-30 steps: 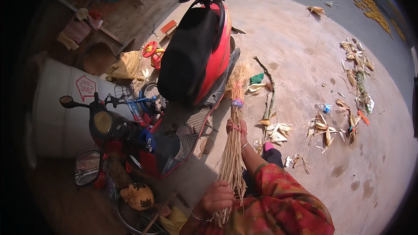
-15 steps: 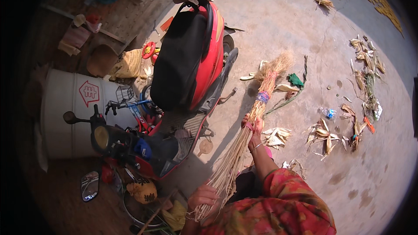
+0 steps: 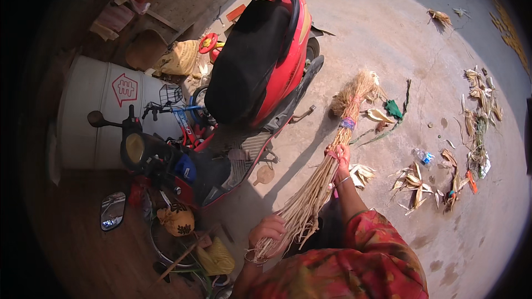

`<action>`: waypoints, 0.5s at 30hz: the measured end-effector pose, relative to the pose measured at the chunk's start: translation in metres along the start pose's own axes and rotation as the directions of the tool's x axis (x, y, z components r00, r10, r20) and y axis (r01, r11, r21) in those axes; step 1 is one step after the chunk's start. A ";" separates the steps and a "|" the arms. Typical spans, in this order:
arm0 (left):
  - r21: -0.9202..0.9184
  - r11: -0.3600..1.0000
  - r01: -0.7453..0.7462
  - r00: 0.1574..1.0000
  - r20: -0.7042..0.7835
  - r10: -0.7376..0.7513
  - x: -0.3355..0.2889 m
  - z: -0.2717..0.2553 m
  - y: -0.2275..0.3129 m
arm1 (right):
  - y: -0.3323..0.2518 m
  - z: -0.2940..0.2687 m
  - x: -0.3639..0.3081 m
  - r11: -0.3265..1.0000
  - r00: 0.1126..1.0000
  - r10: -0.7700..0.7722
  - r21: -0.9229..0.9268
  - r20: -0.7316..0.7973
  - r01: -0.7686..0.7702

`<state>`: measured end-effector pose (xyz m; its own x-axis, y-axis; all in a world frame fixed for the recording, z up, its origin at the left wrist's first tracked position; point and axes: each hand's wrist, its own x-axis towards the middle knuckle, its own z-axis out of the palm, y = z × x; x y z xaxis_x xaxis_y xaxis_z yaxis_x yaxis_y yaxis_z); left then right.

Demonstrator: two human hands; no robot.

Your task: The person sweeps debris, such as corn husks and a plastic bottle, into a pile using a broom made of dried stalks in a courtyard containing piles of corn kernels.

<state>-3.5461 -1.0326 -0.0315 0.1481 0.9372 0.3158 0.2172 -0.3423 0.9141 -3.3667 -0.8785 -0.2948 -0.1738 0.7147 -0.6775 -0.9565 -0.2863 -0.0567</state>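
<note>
A handmade straw broom (image 3: pixel 318 184) slants across in front of me, its bushy head (image 3: pixel 357 91) pointing away. Purple-blue ties (image 3: pixel 348 123) circle it below the head, and a pinkish band (image 3: pixel 332 154) wraps it farther down. Close to that band, my right hand (image 3: pixel 342 161) is closed around the stalks; a bracelet sits on its wrist. My left hand (image 3: pixel 267 233) grips the loose lower ends of the bundle, fingers curled over the top. The stalks partly hide both hands' fingers.
A red scooter (image 3: pixel 252 66) with a black seat stands to the left, beside a large white drum (image 3: pixel 91 127). Dry corn husks (image 3: pixel 415 182), a plastic bottle (image 3: pixel 424 156) and a green scrap (image 3: pixel 394 109) lie on the concrete floor to the right. A yellow bag (image 3: pixel 216 257) is at lower left.
The view has turned slightly, shifting the surroundings rightward. Both hands still hold the broom, and the left hand appears farther up and right in the picture.
</note>
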 end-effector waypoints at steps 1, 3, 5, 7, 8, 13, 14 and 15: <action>-0.038 0.999 0.012 1.000 -0.006 -0.012 -0.002 -0.001 0.000 | -0.011 0.002 -0.014 0.988 0.994 -0.095 -0.129 -0.047 0.088; -0.117 0.992 0.035 0.999 -0.023 -0.038 -0.015 -0.008 0.002 | -0.001 -0.003 -0.031 0.831 0.864 -0.501 -0.304 -0.044 0.466; -0.170 0.985 0.018 0.998 -0.048 -0.027 -0.035 -0.014 0.013 | -0.014 -0.020 -0.045 0.903 0.915 -0.360 -0.178 0.182 0.391; -0.223 0.974 -0.030 0.998 -0.062 0.016 -0.065 -0.025 0.025 | -0.007 -0.020 -0.080 0.978 0.978 -0.208 -0.005 -0.005 0.208; -0.247 0.967 -0.069 0.996 -0.064 0.055 -0.083 -0.032 0.033 | -0.001 -0.051 -0.077 0.984 0.978 -0.175 0.047 0.110 0.171; -0.215 0.962 -0.170 0.977 -0.165 0.136 -0.196 -0.088 0.094 | 0.117 -0.028 -0.208 0.960 0.998 -0.058 -0.276 -0.022 0.049; -0.186 0.965 -0.184 0.973 -0.176 0.151 -0.221 -0.099 0.110 | 0.136 -0.036 -0.227 0.954 0.999 0.015 -0.299 -0.035 -0.024; -0.150 0.972 -0.184 0.969 -0.197 0.153 -0.252 -0.113 0.128 | 0.169 -0.028 -0.262 0.938 0.993 0.101 -0.326 -0.061 -0.115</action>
<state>-3.6642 -1.3053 0.0348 -0.0132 0.8686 0.4954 0.0394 -0.4946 0.8682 -3.4763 -1.1324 -0.1477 -0.2551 0.6422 -0.7229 -0.8009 -0.5592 -0.2141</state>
